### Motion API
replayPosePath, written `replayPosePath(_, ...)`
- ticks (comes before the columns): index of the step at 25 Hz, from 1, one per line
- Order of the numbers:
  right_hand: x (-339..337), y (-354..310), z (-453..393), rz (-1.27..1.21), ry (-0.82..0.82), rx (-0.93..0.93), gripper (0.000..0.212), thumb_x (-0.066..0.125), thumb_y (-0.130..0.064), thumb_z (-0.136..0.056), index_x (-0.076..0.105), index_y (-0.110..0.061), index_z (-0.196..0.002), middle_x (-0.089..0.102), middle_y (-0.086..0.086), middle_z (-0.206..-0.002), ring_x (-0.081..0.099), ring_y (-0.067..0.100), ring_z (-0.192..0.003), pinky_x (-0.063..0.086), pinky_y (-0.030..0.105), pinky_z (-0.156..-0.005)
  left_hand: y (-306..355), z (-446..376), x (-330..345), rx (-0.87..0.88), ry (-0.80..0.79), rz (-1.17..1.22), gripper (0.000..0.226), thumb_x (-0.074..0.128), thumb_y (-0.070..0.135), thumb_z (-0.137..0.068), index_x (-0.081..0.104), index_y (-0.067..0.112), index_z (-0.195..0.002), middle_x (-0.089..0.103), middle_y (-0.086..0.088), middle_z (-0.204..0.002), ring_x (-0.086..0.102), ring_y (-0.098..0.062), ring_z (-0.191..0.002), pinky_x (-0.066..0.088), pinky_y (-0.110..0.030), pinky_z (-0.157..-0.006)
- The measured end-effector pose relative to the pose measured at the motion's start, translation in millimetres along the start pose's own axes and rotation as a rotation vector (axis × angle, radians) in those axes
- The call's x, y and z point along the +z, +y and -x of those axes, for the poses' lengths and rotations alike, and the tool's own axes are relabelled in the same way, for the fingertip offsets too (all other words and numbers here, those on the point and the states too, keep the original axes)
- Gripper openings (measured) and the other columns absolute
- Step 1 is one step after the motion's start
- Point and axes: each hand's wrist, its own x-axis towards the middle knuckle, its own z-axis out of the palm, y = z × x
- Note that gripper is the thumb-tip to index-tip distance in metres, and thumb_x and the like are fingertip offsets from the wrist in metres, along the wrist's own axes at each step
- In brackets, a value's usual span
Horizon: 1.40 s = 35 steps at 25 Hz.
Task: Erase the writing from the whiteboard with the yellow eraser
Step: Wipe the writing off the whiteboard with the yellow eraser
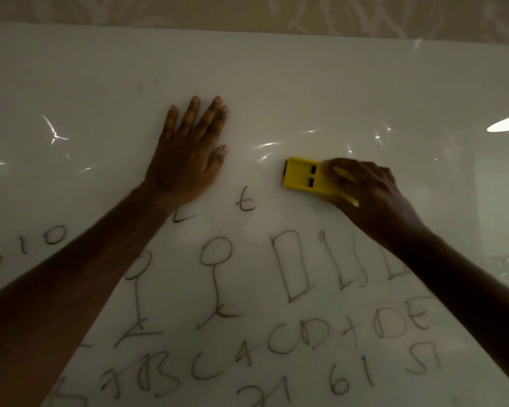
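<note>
The whiteboard (276, 83) fills most of the head view. Its upper part is wiped bare, while black marker writing (218, 289) covers the lower half: stick figures, rectangles, letters and numbers. A small stray mark (245, 202) sits alone between my hands. My left hand (188, 154) lies flat on the board with its fingers straight and spread. My right hand (368, 189) grips the yellow eraser (301, 177) by its right end and holds it against the board, just above the rectangles.
A beige patterned wall (247, 13) shows above the board's top edge. Bright light reflections (506, 124) glare on the glossy surface at the right and left.
</note>
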Motion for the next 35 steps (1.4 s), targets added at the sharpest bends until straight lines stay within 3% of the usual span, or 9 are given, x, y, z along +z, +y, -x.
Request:
replayPosePath(4,24,-51,-44,-0.047,0.017,-0.016,0.053,0.06,-0.04,-0.096,0.06,-0.018,-0.144,0.06,0.006,-0.146,0.062,0.039,-0.118,0.049,0.052,-0.095,-2,0,-1,0.008,-0.005,0.01,0.068,0.028,0.045,-0.112,0.022,0.015,-0.173,0.018,-0.005,-0.181,0.016,-0.036,-0.167,0.008,-0.06,-0.134)
replayPosePath(10,22,-70,14,0.005,-0.065,-0.218,0.049,0.056,-0.041,-0.105,0.058,-0.017,-0.148,0.058,0.006,-0.15,0.063,0.032,-0.122,0.048,0.051,-0.098,-17,9,-9,0.019,-0.069,0.065,0.071,0.031,0.05,-0.11,0.023,0.018,-0.173,0.018,-0.002,-0.181,0.014,-0.036,-0.167,0.007,-0.058,-0.133)
replayPosePath(13,13,-50,4,0.027,-0.042,-0.148,0.048,0.05,-0.044,-0.108,0.058,-0.018,-0.147,0.059,0.008,-0.149,0.063,0.037,-0.12,0.047,0.052,-0.098,-33,22,-16,-0.011,-0.093,0.089,0.072,0.03,0.051,-0.109,0.021,0.019,-0.173,0.016,-0.001,-0.181,0.011,-0.036,-0.167,0.003,-0.056,-0.133)
replayPosePath(17,27,-74,-54,-0.031,-0.012,0.01,0.053,0.06,-0.041,-0.097,0.058,-0.018,-0.145,0.058,0.005,-0.148,0.06,0.037,-0.12,0.049,0.055,-0.095,-36,19,-24,-0.064,-0.14,0.152,0.071,0.022,0.05,-0.109,0.023,0.019,-0.173,0.016,-0.002,-0.181,0.008,-0.038,-0.167,0.0,-0.054,-0.133)
replayPosePath(21,45,-122,-45,-0.032,-0.047,-0.136,0.054,0.061,-0.039,-0.099,0.057,-0.019,-0.149,0.057,0.006,-0.151,0.061,0.032,-0.124,0.047,0.051,-0.099,-50,23,-29,-0.094,-0.176,0.182,0.073,0.018,0.052,-0.108,0.019,0.019,-0.173,0.013,-0.001,-0.182,0.005,-0.038,-0.167,-0.002,-0.052,-0.133)
replayPosePath(24,37,-117,-10,-0.013,-0.078,-0.238,0.054,0.064,-0.037,-0.101,0.056,-0.017,-0.15,0.057,0.007,-0.152,0.061,0.031,-0.127,0.047,0.05,-0.101,-76,41,-40,-0.13,-0.2,0.17,0.075,0.017,0.053,-0.107,0.014,0.02,-0.174,0.008,0.002,-0.182,0.001,-0.039,-0.167,-0.003,-0.053,-0.133)
replayPosePath(28,30,-102,-29,0.004,-0.045,-0.127,0.052,0.055,-0.04,-0.103,0.055,-0.017,-0.15,0.058,0.009,-0.15,0.062,0.036,-0.124,0.048,0.052,-0.1,-101,67,-47,-0.111,-0.211,0.112,0.074,0.02,0.052,-0.109,0.013,0.018,-0.174,0.008,-0.002,-0.182,0.002,-0.043,-0.166,0.001,-0.058,-0.133)
replayPosePath(31,43,-127,-75,-0.052,-0.01,-0.028,0.056,0.056,-0.042,-0.099,0.056,-0.018,-0.149,0.058,0.005,-0.15,0.06,0.033,-0.125,0.046,0.05,-0.1,-100,66,-45,-0.119,-0.216,0.083,0.074,0.02,0.051,-0.109,0.013,0.017,-0.174,0.008,-0.003,-0.182,0.004,-0.045,-0.166,0.004,-0.06,-0.132)
replayPosePath(35,61,-176,-77,-0.056,-0.037,-0.113,0.056,0.059,-0.041,-0.098,0.056,-0.019,-0.15,0.058,0.003,-0.15,0.06,0.03,-0.123,0.045,0.048,-0.099,-108,70,-46,-0.092,-0.211,0.103,0.073,0.019,0.049,-0.108,0.016,0.016,-0.174,0.011,-0.004,-0.182,0.007,-0.043,-0.166,0.006,-0.06,-0.132)
